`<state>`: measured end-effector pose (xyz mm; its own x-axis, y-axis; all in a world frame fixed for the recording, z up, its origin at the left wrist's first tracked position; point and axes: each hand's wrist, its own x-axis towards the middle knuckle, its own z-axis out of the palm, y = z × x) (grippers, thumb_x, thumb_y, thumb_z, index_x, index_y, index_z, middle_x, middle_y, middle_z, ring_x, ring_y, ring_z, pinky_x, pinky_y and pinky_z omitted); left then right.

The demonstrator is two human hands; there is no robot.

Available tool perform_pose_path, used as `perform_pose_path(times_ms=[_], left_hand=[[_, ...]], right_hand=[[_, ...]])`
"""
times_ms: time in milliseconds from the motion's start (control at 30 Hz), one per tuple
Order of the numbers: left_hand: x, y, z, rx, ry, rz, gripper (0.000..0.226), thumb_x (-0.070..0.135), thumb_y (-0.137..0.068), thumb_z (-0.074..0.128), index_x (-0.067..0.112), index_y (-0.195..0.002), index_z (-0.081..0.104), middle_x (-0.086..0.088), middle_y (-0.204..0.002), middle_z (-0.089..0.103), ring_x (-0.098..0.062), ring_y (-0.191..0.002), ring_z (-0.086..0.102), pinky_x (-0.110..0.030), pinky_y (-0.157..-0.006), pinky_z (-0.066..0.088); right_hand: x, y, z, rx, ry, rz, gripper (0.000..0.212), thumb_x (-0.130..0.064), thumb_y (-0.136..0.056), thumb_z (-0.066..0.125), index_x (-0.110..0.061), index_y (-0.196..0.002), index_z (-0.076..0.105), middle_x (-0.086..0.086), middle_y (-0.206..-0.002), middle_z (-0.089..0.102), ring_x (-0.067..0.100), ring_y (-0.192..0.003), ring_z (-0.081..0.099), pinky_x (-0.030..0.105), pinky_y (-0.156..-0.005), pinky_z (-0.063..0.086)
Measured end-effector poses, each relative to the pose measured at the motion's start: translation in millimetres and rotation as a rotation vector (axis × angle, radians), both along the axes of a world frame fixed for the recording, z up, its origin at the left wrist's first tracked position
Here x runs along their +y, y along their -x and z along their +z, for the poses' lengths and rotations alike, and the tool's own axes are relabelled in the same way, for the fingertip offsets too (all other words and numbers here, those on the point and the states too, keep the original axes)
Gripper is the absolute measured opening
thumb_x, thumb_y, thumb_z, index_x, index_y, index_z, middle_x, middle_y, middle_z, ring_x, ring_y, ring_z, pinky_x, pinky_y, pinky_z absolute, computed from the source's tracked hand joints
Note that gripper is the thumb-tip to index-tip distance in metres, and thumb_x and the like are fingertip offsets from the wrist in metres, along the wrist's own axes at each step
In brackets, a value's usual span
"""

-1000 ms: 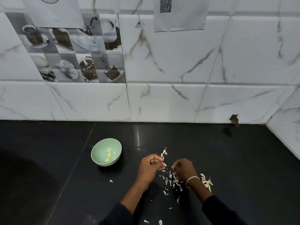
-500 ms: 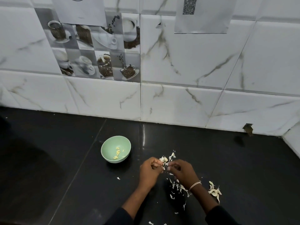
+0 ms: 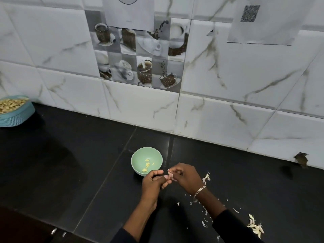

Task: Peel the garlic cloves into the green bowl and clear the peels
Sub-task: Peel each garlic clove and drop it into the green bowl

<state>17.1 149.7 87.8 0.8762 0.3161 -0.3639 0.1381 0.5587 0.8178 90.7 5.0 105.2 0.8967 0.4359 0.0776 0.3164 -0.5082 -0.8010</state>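
1. The left hand (image 3: 152,181) and the right hand (image 3: 187,178) meet fingertip to fingertip above the black counter (image 3: 87,155). Both pinch one small garlic clove (image 3: 169,174) between them.
2. The clove is pale and blurred. It seems that some skin is on it, but I cannot tell this surely.
3. The green bowl (image 3: 140,158) stands just beyond the grip, a little to its left. A few yellowish peeled cloves (image 3: 147,165) lie inside it.
4. Loose peels (image 3: 206,178) lie on the counter to the right of the grip and nearer to the person. A small heap (image 3: 255,227) sits further right.
5. A bracelet (image 3: 199,189) is on the right wrist.
6. A blue basket (image 3: 17,116) stands far to the left of the grip, by the wall.
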Motion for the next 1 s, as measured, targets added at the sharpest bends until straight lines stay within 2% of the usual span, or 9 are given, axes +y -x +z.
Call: perform_pose_path(times_ms=[67,167,233,333,467,633,700,867,1000], left_hand=[[10,4,-5,0.021,0.013,0.047,0.026,-0.014,-0.085,0.067,-0.008,-0.108,0.059,-0.029,-0.093,0.073,-0.032,-0.079,0.073,-0.028,-0.07,0.062],[21,12,-13,0.044,0.01,0.087,0.021,-0.012,-0.085,0.068,-0.01,-0.106,0.061,-0.027,-0.088,0.073,-0.032,-0.077,0.072,-0.029,-0.07,0.062],[30,16,-16,0.053,0.002,0.111,0.018,-0.011,-0.086,0.067,-0.01,-0.104,0.063,-0.025,-0.087,0.073,-0.03,-0.076,0.072,-0.029,-0.071,0.061],[42,18,-17,0.071,-0.027,0.148,0.012,-0.008,-0.088,0.067,-0.008,-0.1,0.067,-0.023,-0.09,0.073,-0.026,-0.078,0.072,-0.024,-0.068,0.06],[64,18,-18,0.096,-0.062,0.22,0.01,-0.004,-0.09,0.066,-0.003,-0.099,0.07,-0.016,-0.089,0.074,-0.022,-0.079,0.072,-0.026,-0.073,0.057],[83,22,-22,0.138,-0.095,0.264,0.01,-0.004,-0.092,0.063,-0.002,-0.099,0.07,-0.013,-0.086,0.074,-0.02,-0.077,0.071,-0.026,-0.072,0.057],[85,24,-24,0.151,-0.108,0.267,0.01,-0.004,-0.091,0.064,-0.002,-0.098,0.07,-0.012,-0.084,0.074,-0.019,-0.076,0.071,-0.024,-0.069,0.057],[75,26,-25,0.155,-0.135,0.237,0.009,-0.005,-0.09,0.064,-0.003,-0.096,0.07,-0.013,-0.082,0.072,-0.019,-0.072,0.069,-0.021,-0.062,0.055],[55,21,-25,0.13,-0.162,0.162,0.008,-0.003,-0.091,0.064,-0.002,-0.093,0.071,-0.014,-0.082,0.072,-0.018,-0.07,0.067,-0.026,-0.064,0.052]], right_hand=[[23,-10,2,0.016,0.002,0.009,0.012,-0.006,-0.087,0.071,-0.009,-0.097,0.077,-0.006,-0.08,0.073,0.0,-0.065,0.068,0.014,-0.066,0.052],[58,-29,-1,0.09,0.022,0.014,0.013,-0.004,-0.09,0.065,-0.008,-0.096,0.075,-0.008,-0.074,0.07,0.005,-0.062,0.066,0.024,-0.067,0.057],[83,-42,-3,0.089,0.089,0.04,0.016,-0.004,-0.089,0.063,-0.013,-0.093,0.076,-0.008,-0.077,0.071,0.01,-0.072,0.067,0.028,-0.075,0.057],[112,-57,-12,0.074,0.239,0.055,0.024,-0.001,-0.085,0.057,-0.01,-0.091,0.078,0.002,-0.094,0.076,0.015,-0.088,0.07,0.019,-0.082,0.051],[135,-70,-31,0.101,0.332,0.016,0.031,0.001,-0.081,0.048,-0.016,-0.08,0.075,0.006,-0.098,0.074,0.021,-0.091,0.069,0.025,-0.082,0.054],[144,-80,-43,0.077,0.427,0.071,0.029,0.003,-0.081,0.054,-0.011,-0.092,0.077,0.006,-0.104,0.075,0.022,-0.102,0.068,0.027,-0.091,0.053],[142,-82,-45,0.077,0.441,0.086,0.031,0.003,-0.081,0.053,-0.012,-0.09,0.078,0.005,-0.102,0.076,0.021,-0.1,0.069,0.027,-0.091,0.053],[123,-72,-25,0.11,0.258,0.007,0.018,-0.004,-0.078,0.064,-0.018,-0.072,0.073,-0.002,-0.073,0.073,0.013,-0.072,0.07,0.025,-0.073,0.056],[83,-46,0,0.173,-0.053,-0.074,0.006,-0.008,-0.082,0.071,-0.011,-0.077,0.074,-0.004,-0.065,0.069,0.01,-0.059,0.064,0.024,-0.055,0.053]])
